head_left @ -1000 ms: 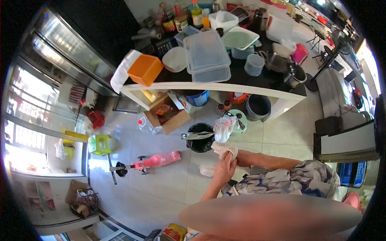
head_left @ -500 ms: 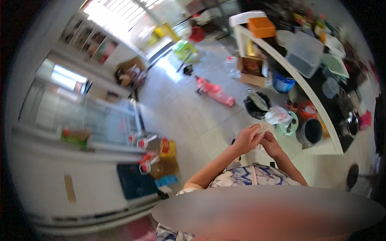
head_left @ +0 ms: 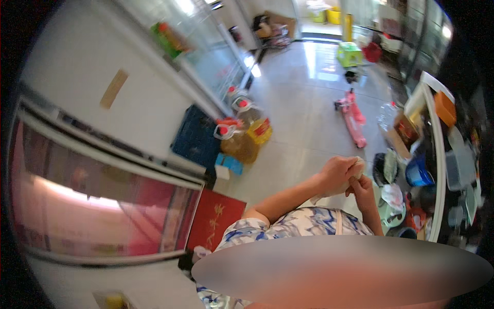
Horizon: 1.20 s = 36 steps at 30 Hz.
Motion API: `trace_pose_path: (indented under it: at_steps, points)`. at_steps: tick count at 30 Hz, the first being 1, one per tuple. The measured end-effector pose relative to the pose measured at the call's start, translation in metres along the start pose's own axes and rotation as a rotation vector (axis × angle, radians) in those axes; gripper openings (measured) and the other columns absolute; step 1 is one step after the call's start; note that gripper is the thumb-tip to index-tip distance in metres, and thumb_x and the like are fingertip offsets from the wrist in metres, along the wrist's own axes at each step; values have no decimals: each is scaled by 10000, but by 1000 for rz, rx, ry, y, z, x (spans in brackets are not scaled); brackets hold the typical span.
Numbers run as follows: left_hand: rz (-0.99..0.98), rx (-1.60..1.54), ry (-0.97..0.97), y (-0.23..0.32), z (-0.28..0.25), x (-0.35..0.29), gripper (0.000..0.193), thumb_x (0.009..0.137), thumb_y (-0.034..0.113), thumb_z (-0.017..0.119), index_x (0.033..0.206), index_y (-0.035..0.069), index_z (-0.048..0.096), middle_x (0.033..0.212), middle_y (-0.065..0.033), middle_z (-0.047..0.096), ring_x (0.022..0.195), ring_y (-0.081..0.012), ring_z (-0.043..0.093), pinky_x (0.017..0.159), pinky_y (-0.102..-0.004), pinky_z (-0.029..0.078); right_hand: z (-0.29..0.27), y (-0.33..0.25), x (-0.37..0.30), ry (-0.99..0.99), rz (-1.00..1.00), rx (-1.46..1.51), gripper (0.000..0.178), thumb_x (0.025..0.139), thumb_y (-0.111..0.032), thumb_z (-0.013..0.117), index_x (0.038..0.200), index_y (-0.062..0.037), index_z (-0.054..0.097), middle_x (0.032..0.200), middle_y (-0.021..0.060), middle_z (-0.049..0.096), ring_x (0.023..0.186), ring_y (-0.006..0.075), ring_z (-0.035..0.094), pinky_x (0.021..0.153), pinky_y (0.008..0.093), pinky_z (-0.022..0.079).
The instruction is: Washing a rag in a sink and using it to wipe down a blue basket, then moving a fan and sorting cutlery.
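In front of my body both hands are together on a thin, crumpled, whitish sheet [head_left: 359, 166]; whether it is cloth or plastic I cannot tell. My left hand [head_left: 338, 174] is closed on it, with the fingers bunched at its upper part. Just below and to the right, my right hand [head_left: 363, 188] pinches it between thumb and fingers. A pale flap hangs under the left hand. Nearest to the right hand are a black-lined bin [head_left: 381, 170] and a white plastic bag [head_left: 392, 195].
Large oil bottles [head_left: 240, 146] and a dark blue crate [head_left: 194, 138] stand on the left by a red mat [head_left: 216, 216]. A pink scooter [head_left: 353, 121] lies on the tiled floor ahead. To the right runs a cluttered counter [head_left: 439, 154], with a blue bucket [head_left: 419, 171] beneath.
My view has swung to the left, so the counter is now at the right edge and the red mat and a window-like panel have come in. Both hands stay on the whitish sheet.
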State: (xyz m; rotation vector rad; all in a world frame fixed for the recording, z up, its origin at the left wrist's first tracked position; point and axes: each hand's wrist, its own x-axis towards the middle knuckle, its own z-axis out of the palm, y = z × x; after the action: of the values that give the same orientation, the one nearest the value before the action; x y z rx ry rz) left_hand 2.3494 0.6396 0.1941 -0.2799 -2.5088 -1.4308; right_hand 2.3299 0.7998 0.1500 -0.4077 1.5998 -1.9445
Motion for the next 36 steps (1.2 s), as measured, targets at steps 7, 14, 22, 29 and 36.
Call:
trace_pose_path:
  at_steps: [7,14,22,29,36]
  points:
    - [-105,65,296,-67,-157,-74,163,863,185,538,856,24,557,744,-224,587,710,-436,576,581,-447,465,139,6,87,-172,-135,-228,233,945,-213,518,868,-18,620,737,-32,575,656,45,499,567,214,407]
    - [-130,107,503,-96,-264,-113,190,848,209,580,836,19,566,651,-214,549,618,-401,569,535,-404,432,249,-1,154,-207,-110,-35,255,949,-221,515,888,2,621,783,-20,582,708,56,498,623,223,403]
    - [-192,361,625,-143,-349,-108,355,849,335,603,668,30,589,615,-172,562,555,-291,601,509,-392,443,310,1,234,-610,-160,154,297,950,-151,469,1197,13,475,1181,97,556,1108,171,513,957,337,389]
    - [-371,755,802,-185,-482,-135,258,846,314,600,921,71,638,767,-144,623,696,-315,620,607,-408,483,378,-9,301,-717,-3,484,325,957,-149,448,1249,-6,441,1224,102,529,1145,203,512,980,357,394]
    - [-616,1525,879,-231,-718,-203,778,888,397,517,1425,-29,150,1476,-234,207,1057,-352,576,785,-431,516,390,-6,341,-528,-35,389,334,965,-174,428,1254,-7,439,1211,115,541,1137,205,524,965,345,415]
